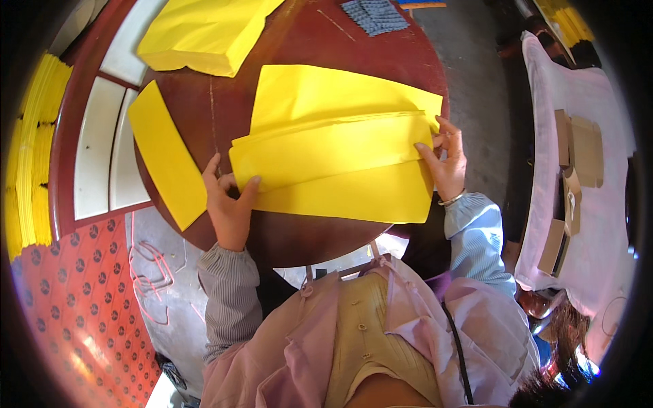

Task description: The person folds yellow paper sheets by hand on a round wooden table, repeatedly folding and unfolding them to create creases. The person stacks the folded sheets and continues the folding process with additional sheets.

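Large yellow paper sheets (pixel 340 194) lie in front of me on a round dark red table. Across their middle runs a long folded yellow strip (pixel 333 146), its layered edges showing along the top. My left hand (pixel 230 207) is at the strip's left end, thumb over the paper and middle finger curled at its edge, the index finger stretched out beyond it. At the right end my right hand (pixel 445 160) pinches the paper, with the thumb on top and the fingers bent around the edge. Parts of both hands' fingertips are hidden.
Left of the sheets lies a narrow yellow folded piece (pixel 166 156). A thick yellow paper stack (pixel 207 34) sits at the far left of the round table (pixel 286 238), and a grey textured bundle (pixel 375 16) at its far edge. Opened cardboard boxes (pixel 578 156) rest on a pink-covered table at right.
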{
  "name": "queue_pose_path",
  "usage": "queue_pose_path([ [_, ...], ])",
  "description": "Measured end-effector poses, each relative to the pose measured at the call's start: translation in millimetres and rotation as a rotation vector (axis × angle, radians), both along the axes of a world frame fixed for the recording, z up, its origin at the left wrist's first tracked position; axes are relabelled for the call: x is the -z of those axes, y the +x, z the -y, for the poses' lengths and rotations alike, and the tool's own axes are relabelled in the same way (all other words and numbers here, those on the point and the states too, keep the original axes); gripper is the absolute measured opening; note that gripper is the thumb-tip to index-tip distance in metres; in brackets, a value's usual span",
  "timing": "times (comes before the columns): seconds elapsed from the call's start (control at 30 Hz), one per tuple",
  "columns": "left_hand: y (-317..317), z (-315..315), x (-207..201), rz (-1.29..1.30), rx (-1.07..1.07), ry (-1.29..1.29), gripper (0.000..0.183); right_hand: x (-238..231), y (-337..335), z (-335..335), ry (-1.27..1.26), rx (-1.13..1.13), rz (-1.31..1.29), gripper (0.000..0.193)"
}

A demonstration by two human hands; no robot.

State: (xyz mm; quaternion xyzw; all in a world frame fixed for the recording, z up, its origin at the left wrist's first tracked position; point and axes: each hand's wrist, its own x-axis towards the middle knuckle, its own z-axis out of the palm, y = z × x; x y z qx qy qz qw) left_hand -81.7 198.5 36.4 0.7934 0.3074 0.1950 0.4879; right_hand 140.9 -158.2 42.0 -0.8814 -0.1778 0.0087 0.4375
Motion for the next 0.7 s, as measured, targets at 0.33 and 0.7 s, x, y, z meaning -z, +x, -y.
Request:
queue_pose_path([
  [0.33,3.5,-1.5,-1.7,-0.044,0.021,0.239,0.073,1.3,-4.4,0.3,-0.079,-0.037,0.153,0.026],
  [0.7,4.0,5.7,-5.5,0.029,-0.007,0.065,0.067,3.7,-0.2,8.4,0.013,-0.102,0.085,0.027],
])
